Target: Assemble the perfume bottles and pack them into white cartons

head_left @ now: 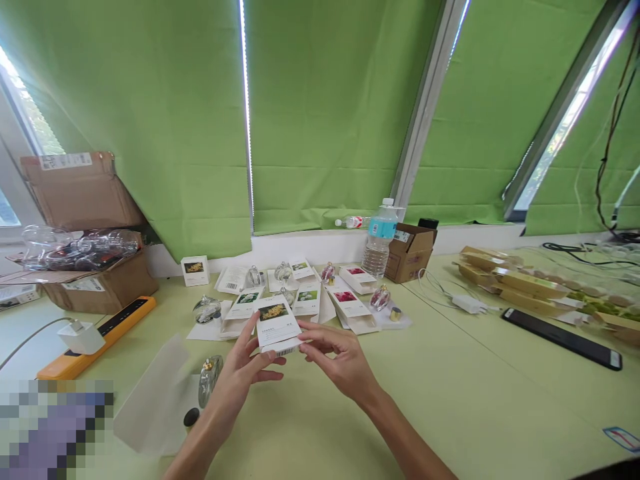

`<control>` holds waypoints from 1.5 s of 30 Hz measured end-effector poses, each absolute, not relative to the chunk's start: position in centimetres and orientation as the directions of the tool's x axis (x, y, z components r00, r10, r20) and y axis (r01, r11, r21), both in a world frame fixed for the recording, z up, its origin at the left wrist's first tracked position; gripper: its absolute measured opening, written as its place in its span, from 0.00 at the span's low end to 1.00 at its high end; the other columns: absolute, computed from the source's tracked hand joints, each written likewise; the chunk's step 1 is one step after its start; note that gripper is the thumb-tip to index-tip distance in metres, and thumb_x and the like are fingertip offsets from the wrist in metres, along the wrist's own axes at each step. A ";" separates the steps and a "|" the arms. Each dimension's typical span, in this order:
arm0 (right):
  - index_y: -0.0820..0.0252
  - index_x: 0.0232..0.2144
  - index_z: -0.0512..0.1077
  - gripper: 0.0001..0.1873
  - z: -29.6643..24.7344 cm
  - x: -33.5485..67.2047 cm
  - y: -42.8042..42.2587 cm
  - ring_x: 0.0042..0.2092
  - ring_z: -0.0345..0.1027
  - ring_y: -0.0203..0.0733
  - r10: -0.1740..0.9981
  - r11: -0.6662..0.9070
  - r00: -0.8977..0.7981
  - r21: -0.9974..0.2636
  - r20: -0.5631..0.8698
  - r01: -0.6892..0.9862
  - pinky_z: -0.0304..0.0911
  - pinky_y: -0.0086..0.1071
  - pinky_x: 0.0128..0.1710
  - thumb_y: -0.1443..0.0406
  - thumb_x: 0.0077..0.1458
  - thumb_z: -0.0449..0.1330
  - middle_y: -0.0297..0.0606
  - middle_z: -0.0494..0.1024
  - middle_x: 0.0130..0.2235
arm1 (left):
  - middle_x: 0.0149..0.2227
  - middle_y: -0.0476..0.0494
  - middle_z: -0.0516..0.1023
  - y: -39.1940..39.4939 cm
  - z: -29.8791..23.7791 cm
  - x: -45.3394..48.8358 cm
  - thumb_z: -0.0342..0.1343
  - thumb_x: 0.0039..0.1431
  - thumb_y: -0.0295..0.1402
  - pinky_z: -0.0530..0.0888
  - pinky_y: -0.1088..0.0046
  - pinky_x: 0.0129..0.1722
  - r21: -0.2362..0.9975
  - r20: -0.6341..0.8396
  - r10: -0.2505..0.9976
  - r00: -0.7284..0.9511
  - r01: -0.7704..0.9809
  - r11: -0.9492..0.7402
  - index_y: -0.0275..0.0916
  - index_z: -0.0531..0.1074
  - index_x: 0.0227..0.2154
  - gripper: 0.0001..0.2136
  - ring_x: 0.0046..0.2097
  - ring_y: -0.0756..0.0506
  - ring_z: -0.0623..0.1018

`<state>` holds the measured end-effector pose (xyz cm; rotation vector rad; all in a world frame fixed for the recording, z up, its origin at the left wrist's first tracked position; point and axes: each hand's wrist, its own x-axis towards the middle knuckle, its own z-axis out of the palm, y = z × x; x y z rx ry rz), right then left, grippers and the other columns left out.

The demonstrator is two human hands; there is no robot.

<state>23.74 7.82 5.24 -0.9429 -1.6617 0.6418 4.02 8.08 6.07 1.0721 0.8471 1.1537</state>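
A white carton [277, 327] with a yellow flower picture is held up above the table between both hands. My left hand [245, 363] grips its left side and lower edge. The fingers of my right hand [340, 357] close on its lower right corner, by a barcoded end panel. Left of my left wrist are a clear glass bottle [210, 380] and a dark-topped cap [191, 418], beside a sheet of white paper [153, 400]. Behind the hands lie several similar cartons, among them a pink-flowered carton [350, 305], with small glass bottles such as the pinkish bottle [380, 297].
An orange power strip [120, 327] with a white charger [81, 338] lies left, before cardboard boxes [103, 283]. A water bottle [380, 243] and a small brown box [410, 253] stand at the back. To the right are a black phone [560, 338], a white adapter [469, 304] and cardboard trays [530, 283].
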 end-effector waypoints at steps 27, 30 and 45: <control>0.58 0.39 0.76 0.12 5.5 23.6 7.7 0.33 0.76 0.43 0.905 0.426 -0.075 -0.891 0.419 0.155 0.75 0.38 0.32 0.61 0.53 0.63 0.43 0.76 0.49 | 0.46 0.38 0.76 7.8 6.5 4.2 0.58 0.52 0.42 0.77 0.60 0.37 0.981 0.020 0.976 0.215 -0.193 0.023 0.47 0.58 0.57 0.30 0.38 0.40 0.79; 0.59 0.40 0.75 0.14 5.6 23.7 7.7 0.34 0.77 0.45 0.919 0.394 -0.071 -0.907 0.388 0.148 0.75 0.39 0.32 0.59 0.52 0.63 0.43 0.78 0.45 | 0.45 0.38 0.77 7.9 6.4 4.2 0.58 0.51 0.42 0.77 0.60 0.36 0.978 0.009 0.977 0.214 -0.205 0.035 0.47 0.58 0.58 0.30 0.38 0.40 0.79; 0.59 0.51 0.71 0.24 5.8 23.8 7.7 0.36 0.75 0.44 0.945 0.294 -0.162 -0.955 0.283 0.047 0.76 0.45 0.37 0.58 0.52 0.64 0.40 0.80 0.39 | 0.46 0.39 0.77 7.7 6.7 4.0 0.57 0.52 0.43 0.76 0.58 0.39 0.979 0.017 0.970 0.242 -0.203 0.033 0.48 0.59 0.58 0.30 0.39 0.40 0.79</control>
